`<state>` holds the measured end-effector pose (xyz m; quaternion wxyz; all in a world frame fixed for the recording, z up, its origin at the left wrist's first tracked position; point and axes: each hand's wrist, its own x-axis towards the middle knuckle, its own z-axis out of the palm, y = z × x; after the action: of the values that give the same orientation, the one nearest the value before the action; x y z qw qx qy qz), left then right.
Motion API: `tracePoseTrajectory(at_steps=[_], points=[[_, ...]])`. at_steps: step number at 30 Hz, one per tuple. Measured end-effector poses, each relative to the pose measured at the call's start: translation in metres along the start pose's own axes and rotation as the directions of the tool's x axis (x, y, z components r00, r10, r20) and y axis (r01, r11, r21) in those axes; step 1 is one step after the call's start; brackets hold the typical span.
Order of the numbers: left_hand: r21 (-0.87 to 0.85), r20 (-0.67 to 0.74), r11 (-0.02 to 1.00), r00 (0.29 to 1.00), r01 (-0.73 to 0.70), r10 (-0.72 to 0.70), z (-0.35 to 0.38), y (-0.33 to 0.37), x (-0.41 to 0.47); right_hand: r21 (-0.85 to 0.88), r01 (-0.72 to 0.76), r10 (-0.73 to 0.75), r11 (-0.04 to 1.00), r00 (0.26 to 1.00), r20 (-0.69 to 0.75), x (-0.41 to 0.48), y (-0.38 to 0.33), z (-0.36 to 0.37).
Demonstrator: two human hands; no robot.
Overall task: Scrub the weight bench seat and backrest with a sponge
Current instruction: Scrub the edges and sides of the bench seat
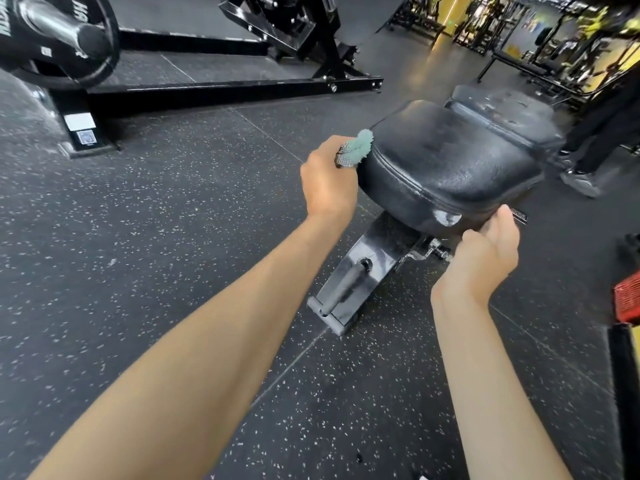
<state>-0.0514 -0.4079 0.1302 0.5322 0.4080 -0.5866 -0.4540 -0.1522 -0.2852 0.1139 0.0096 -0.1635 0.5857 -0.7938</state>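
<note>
your left hand (327, 181) grips the teal sponge (358, 147), pressed to the left edge of the seat (446, 161) | your right hand (491, 247) curls round the seat's near right corner | backrest (505, 112) just beyond the seat's far edge

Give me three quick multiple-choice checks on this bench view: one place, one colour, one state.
1. Where is the sponge?
A) in a bucket
B) on a shelf
C) against the seat's left side

2. What colour is the sponge?
A) teal green
B) yellow
C) pink

3. What is the right hand doing?
A) hanging free
B) gripping the seat's near edge
C) holding a spray bottle

Answers:
1 C: the left hand holds it at the seat's left side.
2 A: its fluffy face shows teal green.
3 B: its thumb and fingers clasp the seat's front rim.
</note>
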Motion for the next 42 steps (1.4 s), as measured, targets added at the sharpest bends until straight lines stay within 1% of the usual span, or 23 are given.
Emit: tracePoseTrajectory(at_steps=[2,4,7,8,9,10,12,13,14,15,18,21,24,26,29,31,33,35,37,38,39,40,42], points=[[-0.023,-0.071,1.000,0.997,0.012,-0.013,0.002,0.005,-0.006,-0.013,0.009,-0.009,1.000,0.999,0.044,-0.001,-0.004,0.000],[0.034,-0.095,0.997,0.992,-0.075,0.078,0.004,0.010,-0.024,-0.052,-0.008,0.010,0.999,0.999,0.043,-0.002,-0.006,0.002],[0.051,0.001,0.969,0.970,-0.244,0.244,0.002,0.011,-0.061,-0.001,-0.034,0.034,0.999,0.999,-0.005,-0.004,-0.007,0.005],[0.029,0.051,0.960,0.959,-0.279,0.278,0.001,0.012,-0.073,-0.014,-0.038,0.038,0.999,0.999,0.006,-0.007,-0.010,0.006],[-0.014,0.088,0.963,0.959,-0.270,0.270,0.002,0.013,-0.079,-0.048,-0.039,0.040,0.998,0.999,0.022,-0.008,-0.011,0.007],[-0.102,0.093,0.973,0.971,-0.209,0.219,0.000,0.016,-0.079,-0.080,-0.051,0.054,0.995,0.998,0.037,-0.007,-0.012,0.007],[-0.322,0.130,0.945,0.992,0.051,-0.010,-0.007,0.015,-0.062,-0.080,-0.073,0.078,0.994,0.995,0.058,-0.006,-0.014,0.005],[-0.411,0.189,0.889,0.973,0.202,-0.134,-0.012,0.010,-0.052,-0.076,-0.076,0.081,0.994,0.995,0.063,-0.006,-0.015,0.002],[-0.447,0.265,0.835,0.939,0.322,-0.221,-0.017,0.003,-0.044,-0.084,-0.082,0.087,0.993,0.995,0.057,-0.007,-0.017,0.000],[-0.443,0.330,0.806,0.907,0.392,-0.260,-0.022,-0.002,-0.038,-0.092,-0.090,0.094,0.992,0.994,0.048,-0.007,-0.017,-0.002],[-0.434,0.446,0.767,0.852,0.473,-0.273,-0.031,-0.004,-0.034,-0.070,-0.140,0.137,0.988,0.990,-0.035,-0.010,-0.022,-0.003],[-0.475,0.412,0.718,0.849,0.509,-0.330,-0.029,0.000,-0.024,-0.051,-0.186,0.185,0.981,0.983,-0.021,-0.010,-0.023,-0.005],[-0.445,0.277,0.758,0.878,0.477,-0.390,-0.027,-0.001,-0.009,-0.091,-0.240,0.238,0.966,0.971,-0.034,-0.009,-0.025,-0.008],[-0.411,0.192,0.811,0.909,0.416,-0.369,-0.026,0.002,-0.002,-0.099,-0.276,0.275,0.956,0.961,-0.024,-0.008,-0.025,-0.010],[-0.294,0.148,0.914,0.958,0.280,-0.246,-0.018,0.006,-0.001,-0.073,-0.289,0.290,0.954,0.957,-0.001,-0.008,-0.027,-0.011],[-0.175,0.106,0.974,0.986,0.142,-0.125,-0.011,0.009,-0.012,-0.041,-0.290,0.290,0.956,0.957,-0.005,-0.007,-0.026,-0.011],[-0.060,0.039,0.998,0.999,-0.004,0.007,-0.007,0.010,-0.030,0.001,-0.287,0.287,0.958,0.958,-0.016,-0.008,-0.024,-0.010],[-0.026,0.056,0.991,0.990,-0.131,0.133,-0.008,0.010,-0.051,0.014,-0.267,0.268,0.963,0.963,-0.042,-0.010,-0.021,-0.005],[-0.043,0.227,0.981,0.955,-0.188,0.193,-0.013,0.007,-0.067,0.009,-0.245,0.245,0.970,0.967,-0.076,-0.015,-0.019,0.000],[-0.072,0.341,0.985,0.924,-0.156,0.171,-0.017,0.006,-0.070,0.013,-0.249,0.250,0.968,0.964,-0.087,-0.018,-0.019,0.003],[-0.120,0.422,0.990,0.899,-0.072,0.117,-0.023,0.005,-0.069,0.022,-0.275,0.276,0.961,0.957,-0.095,-0.022,-0.019,0.005],[-0.197,0.470,0.979,0.882,0.061,0.039,-0.030,0.006,-0.065,0.034,-0.322,0.323,0.946,0.942,-0.092,-0.028,-0.019,0.006],[-0.333,0.514,0.877,0.846,0.347,-0.140,-0.043,0.000,-0.053,0.043,-0.454,0.456,0.890,0.889,-0.048,-0.038,-0.018,0.008]])
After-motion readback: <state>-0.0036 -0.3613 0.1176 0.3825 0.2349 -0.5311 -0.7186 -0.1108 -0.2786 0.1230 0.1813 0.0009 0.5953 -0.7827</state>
